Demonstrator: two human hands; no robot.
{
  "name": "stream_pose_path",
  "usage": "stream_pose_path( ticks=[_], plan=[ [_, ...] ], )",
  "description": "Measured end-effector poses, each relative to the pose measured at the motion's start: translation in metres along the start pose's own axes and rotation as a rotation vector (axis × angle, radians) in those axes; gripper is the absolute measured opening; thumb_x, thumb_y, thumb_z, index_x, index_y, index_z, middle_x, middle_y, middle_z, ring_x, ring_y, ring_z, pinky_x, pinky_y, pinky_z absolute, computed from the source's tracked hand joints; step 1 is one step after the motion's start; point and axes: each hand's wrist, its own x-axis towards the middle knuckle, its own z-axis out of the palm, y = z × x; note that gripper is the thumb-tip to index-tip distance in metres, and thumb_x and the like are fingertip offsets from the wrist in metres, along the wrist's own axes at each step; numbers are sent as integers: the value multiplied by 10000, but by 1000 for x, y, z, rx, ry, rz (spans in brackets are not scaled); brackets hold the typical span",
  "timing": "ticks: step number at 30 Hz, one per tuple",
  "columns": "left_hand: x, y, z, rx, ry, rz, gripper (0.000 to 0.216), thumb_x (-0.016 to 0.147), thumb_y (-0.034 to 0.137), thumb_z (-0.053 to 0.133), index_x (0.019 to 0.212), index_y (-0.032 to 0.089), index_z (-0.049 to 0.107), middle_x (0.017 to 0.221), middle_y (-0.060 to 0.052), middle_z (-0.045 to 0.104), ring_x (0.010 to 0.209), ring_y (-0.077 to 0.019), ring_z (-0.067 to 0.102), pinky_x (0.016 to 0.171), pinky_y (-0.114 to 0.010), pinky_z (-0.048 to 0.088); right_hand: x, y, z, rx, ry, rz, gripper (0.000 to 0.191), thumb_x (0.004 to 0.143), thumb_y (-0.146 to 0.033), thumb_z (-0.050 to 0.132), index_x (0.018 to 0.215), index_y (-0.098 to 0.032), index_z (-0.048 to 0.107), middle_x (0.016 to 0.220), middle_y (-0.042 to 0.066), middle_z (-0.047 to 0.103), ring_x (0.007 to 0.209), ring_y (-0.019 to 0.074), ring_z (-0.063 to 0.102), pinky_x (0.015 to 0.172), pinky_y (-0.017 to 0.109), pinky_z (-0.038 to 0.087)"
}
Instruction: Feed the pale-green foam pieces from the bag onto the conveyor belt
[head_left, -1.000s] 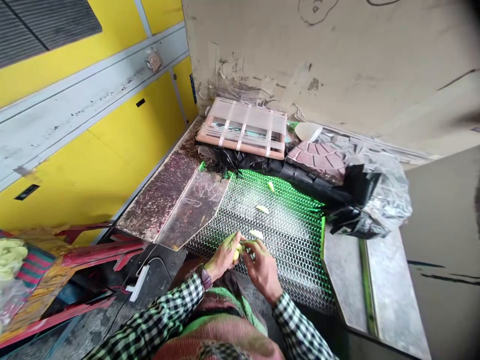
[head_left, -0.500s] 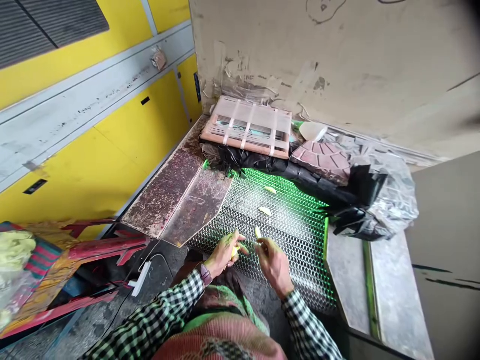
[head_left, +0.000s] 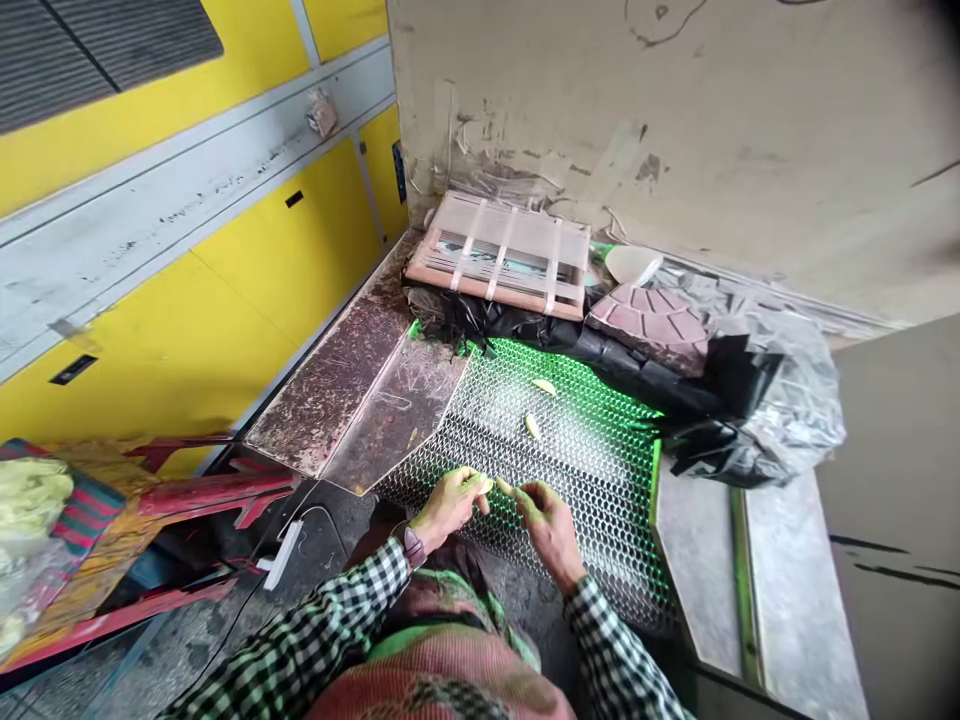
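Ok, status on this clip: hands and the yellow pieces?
Left hand holding pale yellow piece; right hand close beside it. Two more pieces lying on wire mesh.

Black-and-white checked sleeves (head_left: 352, 610); pink-and-green patterned cloth (head_left: 427, 680) (a dark wristband (head_left: 413, 547) too).

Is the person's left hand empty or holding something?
Holding something: a small pale yellow piece pokes out from the fingers of the left hand. It is too small to tell what it is.
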Motion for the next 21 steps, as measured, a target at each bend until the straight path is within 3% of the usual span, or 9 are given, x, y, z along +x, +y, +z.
stream_pose_path(
  ticks=[2,5,8,10,12,15,18,21],
  plan=[
    [2,-2,-1,-20,12,-22,331,877,509,611,874,188,529,672,2,654,387,-40,280,375,-208,143,5,5,-5,-110,46,61,510,975,-643,427,853,-192,632,629,10,593,516,158,479,472,262,307],
    [3,-3,1,-49,-35,-12,339,894,523,597,898,191,529,654,20,635,390,-42,259,385,-217,128,6,1,-8,-280,170,16,581,968,-670,381,1017,-164,661,577,-17,532,471,150,407,465,263,236],
    [4,-5,5,-59,-101,42,369,913,557,587,931,191,545,593,56,560,411,-51,272,409,-217,154,3,-15,-3,-132,24,-81,490,988,-614,435,1078,-183,651,663,-8,581,545,149,470,507,262,305],
    [6,-7,7,-52,-112,79,386,920,584,575,936,201,534,564,68,517,438,-66,325,427,-213,190,2,-23,1,7,-75,-103,413,990,-575,483,971,-196,646,726,8,622,615,154,522,553,263,372],
    [7,-8,9,-36,-132,102,399,923,606,563,942,210,518,567,67,513,460,-76,367,439,-209,218,2,-24,6,71,-67,-113,367,987,-539,518,892,-200,622,762,17,643,653,157,545,591,267,417],
    [7,-8,10,-31,-107,73,414,926,632,537,957,221,496,579,69,525,425,-69,335,414,-206,196,6,-10,8,10,57,-181,296,1013,-459,511,896,-203,600,783,15,643,662,154,552,615,268,439],
    [6,-7,8,-105,28,30,420,922,634,525,989,220,495,603,71,530,395,-58,292,381,-195,161,10,15,5,-268,282,-350,238,1050,-342,462,948,-192,615,875,48,666,728,161,574,641,275,424],
    [6,-5,2,-240,116,17,392,893,570,591,982,194,528,644,61,529,422,-49,338,382,-174,192,11,41,-2,-572,334,-538,223,1052,-234,448,946,-190,640,928,65,693,762,171,571,656,292,397]
  ],
)
